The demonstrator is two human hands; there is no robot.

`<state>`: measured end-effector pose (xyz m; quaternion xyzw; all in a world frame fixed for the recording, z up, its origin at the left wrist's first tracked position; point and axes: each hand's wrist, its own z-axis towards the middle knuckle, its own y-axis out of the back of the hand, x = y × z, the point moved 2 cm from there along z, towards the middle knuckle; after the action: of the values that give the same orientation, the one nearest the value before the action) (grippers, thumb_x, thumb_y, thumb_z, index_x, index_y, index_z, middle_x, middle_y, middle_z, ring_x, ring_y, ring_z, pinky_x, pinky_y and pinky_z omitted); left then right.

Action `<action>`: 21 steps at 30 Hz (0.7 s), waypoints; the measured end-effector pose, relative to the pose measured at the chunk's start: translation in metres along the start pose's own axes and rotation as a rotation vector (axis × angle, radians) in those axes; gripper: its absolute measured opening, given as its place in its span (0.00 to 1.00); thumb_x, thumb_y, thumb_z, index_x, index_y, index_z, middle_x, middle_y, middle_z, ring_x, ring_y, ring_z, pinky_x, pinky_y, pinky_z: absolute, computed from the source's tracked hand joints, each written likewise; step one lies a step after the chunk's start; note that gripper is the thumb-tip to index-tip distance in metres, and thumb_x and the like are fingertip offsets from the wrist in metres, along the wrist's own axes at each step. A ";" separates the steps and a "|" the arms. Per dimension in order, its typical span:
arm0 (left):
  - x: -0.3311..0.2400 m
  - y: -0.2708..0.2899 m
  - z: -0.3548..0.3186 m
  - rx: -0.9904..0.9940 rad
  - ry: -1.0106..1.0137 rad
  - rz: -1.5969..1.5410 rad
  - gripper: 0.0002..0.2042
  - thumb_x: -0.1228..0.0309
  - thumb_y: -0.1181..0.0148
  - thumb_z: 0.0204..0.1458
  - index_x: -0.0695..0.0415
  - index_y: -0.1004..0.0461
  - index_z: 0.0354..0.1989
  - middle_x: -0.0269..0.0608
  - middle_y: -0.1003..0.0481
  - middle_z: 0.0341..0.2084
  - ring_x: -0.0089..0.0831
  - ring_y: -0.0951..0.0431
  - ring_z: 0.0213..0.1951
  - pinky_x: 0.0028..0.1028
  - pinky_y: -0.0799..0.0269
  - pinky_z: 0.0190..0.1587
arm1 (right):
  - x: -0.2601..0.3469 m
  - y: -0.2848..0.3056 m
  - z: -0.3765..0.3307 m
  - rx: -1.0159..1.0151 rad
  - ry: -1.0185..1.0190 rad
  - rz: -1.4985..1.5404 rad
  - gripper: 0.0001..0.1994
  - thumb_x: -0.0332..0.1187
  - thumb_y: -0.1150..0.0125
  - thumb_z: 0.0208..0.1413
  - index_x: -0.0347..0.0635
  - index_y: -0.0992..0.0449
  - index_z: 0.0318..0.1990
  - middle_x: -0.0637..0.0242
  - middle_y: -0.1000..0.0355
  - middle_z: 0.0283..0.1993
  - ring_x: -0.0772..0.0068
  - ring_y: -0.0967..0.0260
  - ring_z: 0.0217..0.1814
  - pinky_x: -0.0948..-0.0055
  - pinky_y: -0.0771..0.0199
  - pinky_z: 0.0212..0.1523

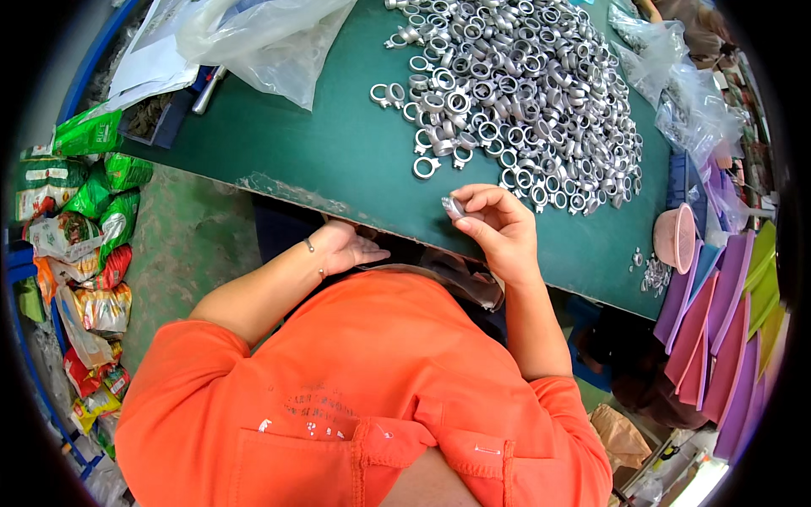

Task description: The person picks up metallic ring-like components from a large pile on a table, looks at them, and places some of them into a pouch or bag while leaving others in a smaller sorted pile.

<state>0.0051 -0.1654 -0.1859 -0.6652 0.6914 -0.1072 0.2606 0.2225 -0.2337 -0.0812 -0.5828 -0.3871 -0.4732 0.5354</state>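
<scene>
A small silver metal ring [453,208] is pinched between the thumb and fingertips of my right hand [505,232], just above the table's near edge. My left hand [345,248] lies at the edge of the green table [287,160], palm up with its fingers stretched out, and I see nothing in it. Part of this hand is hidden by the tabletop. Beyond my right hand spreads a big heap of similar metal rings [524,93], several with a small lug on the side. A few single rings lie loose along the heap's left side.
A clear plastic bag [262,46] and papers [156,55] cover the far left of the table. On the right are a pink basket [674,238], small metal parts [655,275], plastic bags [688,101] and coloured bins [710,329]. Packaged bags [106,203] stack up at left.
</scene>
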 end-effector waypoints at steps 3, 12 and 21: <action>-0.003 -0.024 -0.029 0.041 -0.087 0.583 0.24 0.64 0.44 0.55 0.64 0.38 0.58 0.50 0.36 0.56 0.43 0.36 0.57 0.41 0.37 0.59 | 0.001 0.009 -0.003 0.026 -0.305 0.368 0.12 0.19 0.42 0.51 0.33 0.32 0.44 0.53 0.31 0.48 0.66 0.28 0.48 0.71 0.21 0.42; -0.053 -0.097 -0.076 -0.042 -1.540 1.387 0.09 0.74 0.36 0.45 0.60 0.27 0.34 0.45 0.30 0.31 0.41 0.27 0.31 0.33 0.30 0.33 | 0.013 0.010 0.050 -0.155 -0.037 -0.756 0.09 0.27 0.40 0.51 0.36 0.28 0.38 0.56 0.28 0.35 0.57 0.29 0.34 0.64 0.29 0.29; -0.054 -0.092 -0.055 0.132 -1.260 1.197 0.06 0.79 0.35 0.45 0.61 0.25 0.31 0.38 0.30 0.38 0.27 0.26 0.37 0.23 0.30 0.38 | 0.008 0.001 0.023 -0.137 0.195 -1.089 0.08 0.28 0.32 0.45 0.38 0.27 0.31 0.58 0.33 0.32 0.58 0.33 0.29 0.66 0.31 0.29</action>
<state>0.0555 -0.1317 -0.0825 -0.1089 0.6443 0.3960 0.6451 0.2287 -0.2114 -0.0733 -0.2855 -0.5495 -0.7572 0.2077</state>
